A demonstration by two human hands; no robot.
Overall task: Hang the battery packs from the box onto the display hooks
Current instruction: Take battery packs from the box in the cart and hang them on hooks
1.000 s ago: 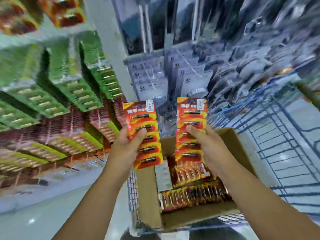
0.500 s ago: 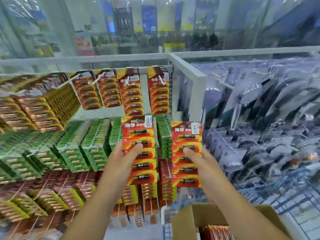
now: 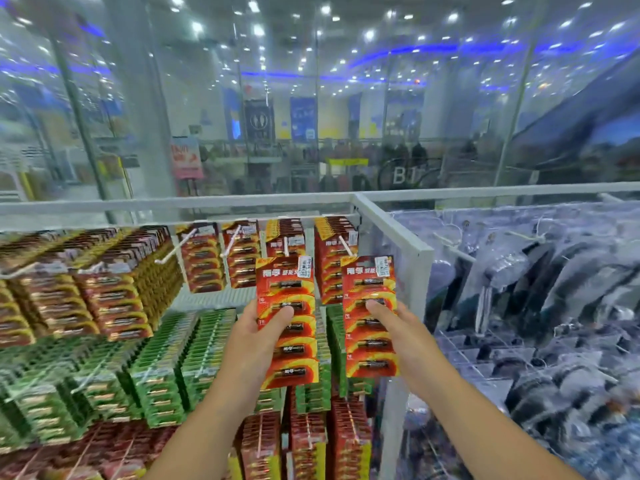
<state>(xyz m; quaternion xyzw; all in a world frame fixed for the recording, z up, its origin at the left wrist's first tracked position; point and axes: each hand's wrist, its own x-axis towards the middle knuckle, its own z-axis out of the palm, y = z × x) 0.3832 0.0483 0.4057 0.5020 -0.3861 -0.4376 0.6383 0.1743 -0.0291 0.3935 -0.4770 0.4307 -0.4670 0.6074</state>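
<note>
Left hand (image 3: 258,336) and right hand (image 3: 398,332) are each gripping a red battery pack (image 3: 285,320) (image 3: 370,315) just below top-row hooks (image 3: 285,245), w/ hang holes possibly missing the prongs, risking dropped packs.

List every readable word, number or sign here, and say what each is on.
"B1": glass partition, white letters.
"南孚": battery pack in left hand, red header; also battery pack in right hand.
White price stickers on both packs: too small to read.
Pink sign and blue banners: blurred, unreadable.
</note>
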